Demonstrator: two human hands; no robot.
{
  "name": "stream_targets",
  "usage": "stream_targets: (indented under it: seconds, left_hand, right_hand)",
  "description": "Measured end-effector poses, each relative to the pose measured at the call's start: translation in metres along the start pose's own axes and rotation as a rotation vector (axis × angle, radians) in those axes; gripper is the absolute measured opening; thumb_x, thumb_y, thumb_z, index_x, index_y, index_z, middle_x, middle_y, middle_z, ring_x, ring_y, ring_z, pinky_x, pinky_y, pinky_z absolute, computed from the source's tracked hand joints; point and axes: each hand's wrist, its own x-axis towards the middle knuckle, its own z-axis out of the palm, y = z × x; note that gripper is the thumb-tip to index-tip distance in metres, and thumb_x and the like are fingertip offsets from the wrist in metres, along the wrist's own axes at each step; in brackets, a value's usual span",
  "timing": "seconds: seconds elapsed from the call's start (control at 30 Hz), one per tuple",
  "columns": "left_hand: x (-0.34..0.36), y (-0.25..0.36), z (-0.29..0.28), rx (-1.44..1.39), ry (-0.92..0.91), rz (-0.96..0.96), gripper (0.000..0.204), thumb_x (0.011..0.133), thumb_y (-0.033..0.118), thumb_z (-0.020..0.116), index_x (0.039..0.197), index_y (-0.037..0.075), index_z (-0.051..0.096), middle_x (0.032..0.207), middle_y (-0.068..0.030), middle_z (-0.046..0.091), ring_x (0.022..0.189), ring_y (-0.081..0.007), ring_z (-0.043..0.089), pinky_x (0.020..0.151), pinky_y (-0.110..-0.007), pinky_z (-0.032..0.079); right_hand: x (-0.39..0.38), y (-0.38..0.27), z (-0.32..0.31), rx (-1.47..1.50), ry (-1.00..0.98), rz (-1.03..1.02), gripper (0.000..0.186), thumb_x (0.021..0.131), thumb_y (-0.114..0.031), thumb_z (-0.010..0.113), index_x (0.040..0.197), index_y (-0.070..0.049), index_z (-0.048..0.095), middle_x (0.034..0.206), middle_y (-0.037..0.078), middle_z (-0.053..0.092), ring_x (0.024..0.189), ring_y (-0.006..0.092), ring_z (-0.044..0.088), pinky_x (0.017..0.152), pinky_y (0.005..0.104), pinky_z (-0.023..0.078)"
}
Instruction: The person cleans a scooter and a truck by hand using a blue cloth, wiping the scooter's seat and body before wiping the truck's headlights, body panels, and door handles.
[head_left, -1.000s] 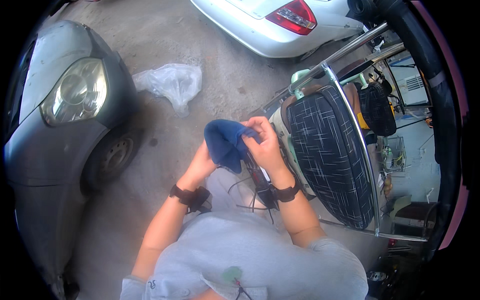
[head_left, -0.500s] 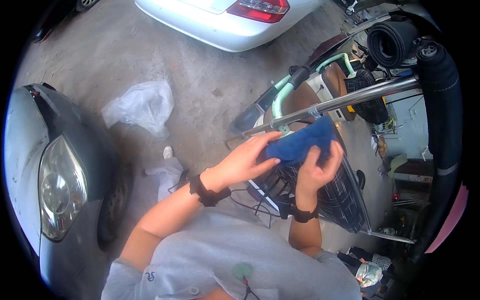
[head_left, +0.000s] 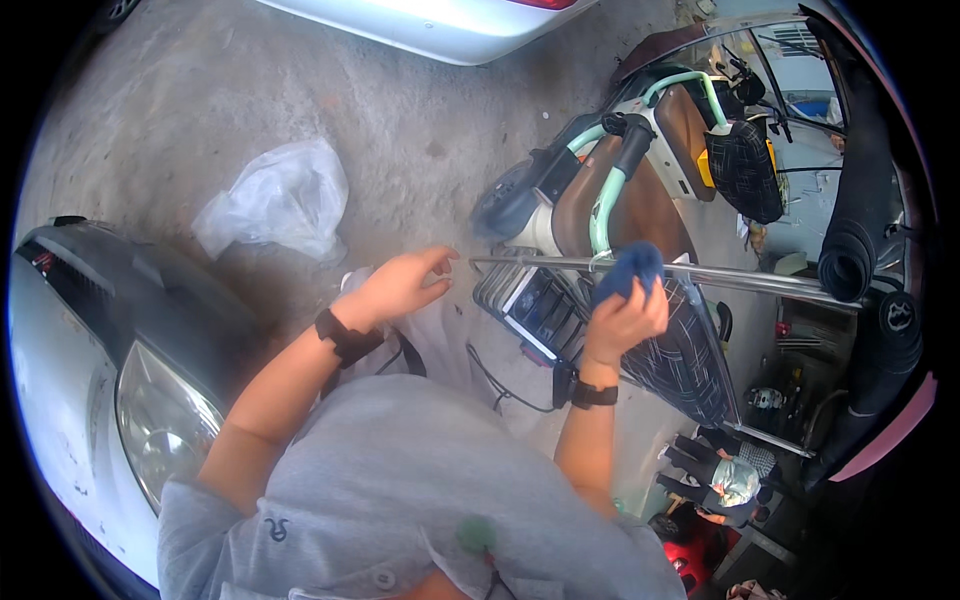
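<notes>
A folded blue cloth [head_left: 630, 270] is gripped in my right hand [head_left: 630, 320], the fingers curled over its near side. The cloth lies across a shiny metal rail [head_left: 545, 262] in the view; I cannot tell whether it touches it. My left hand [head_left: 395, 288] is off to the left, empty, with its fingers loosely bent and apart. Its thumb and fingertips point toward the rail's left end without reaching it. Both wrists wear black bands.
Beyond the rail stand scooters with brown seats [head_left: 600, 215] and a pale green handle [head_left: 608, 200]. Black rolled mats [head_left: 850, 240] are at the right. A silver car [head_left: 90, 390] is close on the left, a white car [head_left: 440, 30] ahead. Crumpled clear plastic [head_left: 285, 200] lies on the floor.
My left hand has let go of the blue cloth and moved away left and down. My right hand alone keeps the cloth, now more bunched. The view has shifted.
</notes>
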Motion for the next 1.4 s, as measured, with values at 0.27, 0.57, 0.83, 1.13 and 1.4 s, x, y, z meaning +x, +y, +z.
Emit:
stream_targets:
  seconds: [0.27, 0.57, 0.83, 1.13, 1.4]
  left_hand:
    - [0.024, -0.022, -0.063, 0.076, -0.046, -0.082, 0.037, 0.086, 0.014, 0.063, 0.120, 0.002, 0.054, 0.105, -0.0149, 0.064, 0.097, -0.0281, 0.063, 0.083, -0.037, 0.049]
    - [0.086, -0.060, -0.126, 0.080, 0.118, -0.287, 0.036, 0.087, 0.013, 0.063, 0.121, 0.005, 0.056, 0.103, -0.0126, 0.065, 0.099, -0.0252, 0.063, 0.087, -0.035, 0.049]
    - [0.213, -0.081, -0.158, 0.112, 0.075, -0.287, 0.037, 0.087, 0.014, 0.064, 0.122, 0.005, 0.056, 0.104, -0.0115, 0.065, 0.100, -0.0254, 0.063, 0.088, -0.035, 0.049]
    - [0.353, -0.133, -0.081, 0.019, -0.111, 0.063, 0.056, 0.083, 0.024, 0.070, 0.131, 0.007, 0.048, 0.127, -0.0172, 0.055, 0.118, -0.0320, 0.054, 0.101, -0.040, 0.041]
    - [0.414, -0.188, 0.106, -0.384, -0.735, -0.235, 0.045, 0.088, 0.024, 0.060, 0.125, 0.004, 0.045, 0.105, -0.0277, 0.061, 0.100, -0.0441, 0.058, 0.084, -0.048, 0.046]
  right_hand:
    - [0.019, -0.025, 0.143, -0.334, -0.433, 0.209, 0.023, 0.084, -0.020, 0.063, 0.094, -0.002, 0.054, 0.103, 0.015, 0.057, 0.107, 0.0315, 0.052, 0.092, 0.0436, 0.041]
    - [0.061, 0.007, 0.228, -0.304, -0.622, 0.396, 0.026, 0.087, -0.025, 0.058, 0.093, 0.000, 0.052, 0.093, 0.022, 0.058, 0.090, 0.0391, 0.058, 0.075, 0.0461, 0.050]
    - [0.177, -0.007, 0.251, -0.001, -0.800, 0.444, 0.019, 0.088, -0.014, 0.059, 0.096, 0.001, 0.050, 0.098, 0.019, 0.054, 0.090, 0.0376, 0.060, 0.076, 0.0453, 0.051]
    - [0.092, -0.034, 0.303, 0.380, -1.184, 0.805, 0.029, 0.089, -0.014, 0.057, 0.108, 0.006, 0.048, 0.103, 0.033, 0.058, 0.096, 0.0484, 0.058, 0.080, 0.0514, 0.045]
    - [-0.005, -0.015, 0.438, -0.060, -0.713, 0.892, 0.030, 0.089, -0.004, 0.057, 0.116, 0.007, 0.050, 0.105, 0.024, 0.048, 0.099, 0.0383, 0.056, 0.087, 0.0469, 0.046]
